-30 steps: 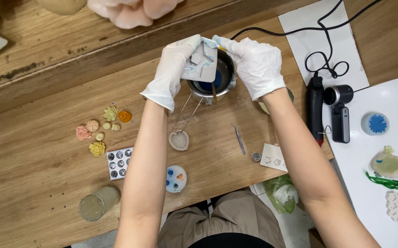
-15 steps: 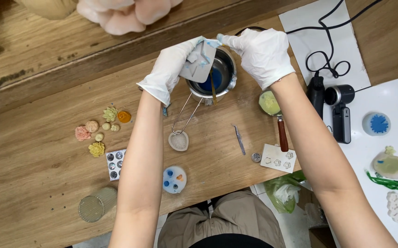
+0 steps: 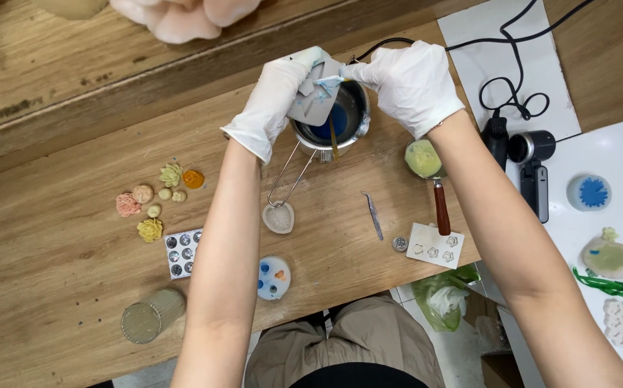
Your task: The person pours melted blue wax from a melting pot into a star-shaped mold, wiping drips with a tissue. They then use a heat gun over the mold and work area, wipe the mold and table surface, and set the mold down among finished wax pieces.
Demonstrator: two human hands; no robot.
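Both gloved hands meet at about 12 o'clock over a steel pot holding blue liquid. The left hand and the right hand are each closed on a small grey mold, pinching it from opposite sides and flexing it just above the pot's rim. The mold is pale grey, soft-looking, smeared with blue along its right edge. A thin stick leans inside the pot, and a wire handle runs from the pot toward 7 o'clock.

The surface is a wooden table. At 9 o'clock lie small wax flowers in pink, cream and orange. Toward 6 o'clock sit a white palette with colour spots and a sheet of metal discs. At 3 o'clock a small pan of yellow-green wax rests beside tweezers, with a black heat gun farther out on white paper.

What the mold's cavities look like is hidden by the fingers. A pink object at the top edge is cut off.
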